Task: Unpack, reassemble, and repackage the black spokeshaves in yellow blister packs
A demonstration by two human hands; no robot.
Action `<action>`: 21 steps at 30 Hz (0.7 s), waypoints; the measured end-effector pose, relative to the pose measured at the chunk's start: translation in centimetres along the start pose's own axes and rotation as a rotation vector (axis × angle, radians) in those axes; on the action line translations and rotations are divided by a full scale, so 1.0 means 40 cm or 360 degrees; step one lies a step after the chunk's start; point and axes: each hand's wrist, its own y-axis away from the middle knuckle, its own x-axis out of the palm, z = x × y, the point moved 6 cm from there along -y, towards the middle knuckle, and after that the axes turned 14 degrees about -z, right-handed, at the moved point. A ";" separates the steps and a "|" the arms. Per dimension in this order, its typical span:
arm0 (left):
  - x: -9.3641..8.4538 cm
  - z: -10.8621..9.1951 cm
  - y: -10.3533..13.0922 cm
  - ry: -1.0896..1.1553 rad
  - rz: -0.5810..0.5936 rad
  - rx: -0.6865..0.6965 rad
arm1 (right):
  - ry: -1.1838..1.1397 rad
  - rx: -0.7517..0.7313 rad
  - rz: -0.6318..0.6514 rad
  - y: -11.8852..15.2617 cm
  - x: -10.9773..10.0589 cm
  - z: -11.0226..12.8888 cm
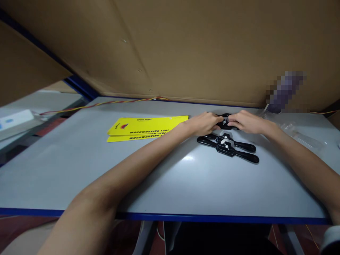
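Observation:
Toward the back of the table, my left hand (206,123) and my right hand (244,121) are closed on opposite ends of a black spokeshave (225,122). Fingers cover most of its handles, while its middle with a light metal screw shows between them. Two more black spokeshaves lie side by side just in front: the nearer spokeshave (225,149) shows in full, and the farther spokeshave (244,146) is partly hidden behind it and by my left hand. Left of my left hand lie overlapping yellow cards (148,124) printed "SPOKE SHAVE" and "WOODWORKING TOOL".
A grey table (186,187) with a blue front edge holds everything. Clear plastic packaging (300,136) lies beyond my right forearm. A cardboard wall (191,53) closes off the back, with a red-yellow twisted wire (114,102) along its foot. A white power strip (18,122) sits at far left.

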 end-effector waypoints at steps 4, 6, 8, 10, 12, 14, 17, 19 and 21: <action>-0.003 -0.004 0.001 -0.0041 0.0012 0.0018 | 0.0027 0.0031 0.0014 -0.001 -0.001 0.000; -0.004 -0.007 0.001 -0.0058 0.0033 0.0010 | 0.0026 0.0030 0.0012 -0.002 -0.003 0.001; -0.006 -0.009 0.001 -0.0058 0.0043 -0.0004 | 0.0029 0.0030 0.0017 -0.002 -0.003 0.002; -0.006 -0.010 0.001 -0.0042 0.0043 -0.0015 | 0.0049 0.0043 0.0031 -0.001 -0.002 0.000; -0.004 -0.008 0.000 -0.0029 0.0037 -0.0020 | 0.0068 0.0053 0.0036 0.000 -0.001 0.000; -0.002 -0.004 -0.001 -0.0014 0.0035 -0.0024 | 0.0080 0.0060 0.0025 0.000 -0.003 0.003; -0.006 0.004 -0.002 0.0050 0.0039 -0.0039 | 0.0063 0.0103 0.0022 -0.001 -0.013 0.012; -0.015 0.004 -0.001 0.0147 0.0070 -0.0033 | 0.0004 0.0138 0.0100 0.001 -0.023 0.022; -0.029 0.000 0.001 0.0294 0.0122 -0.0015 | -0.0040 0.0180 0.0176 0.006 -0.043 0.029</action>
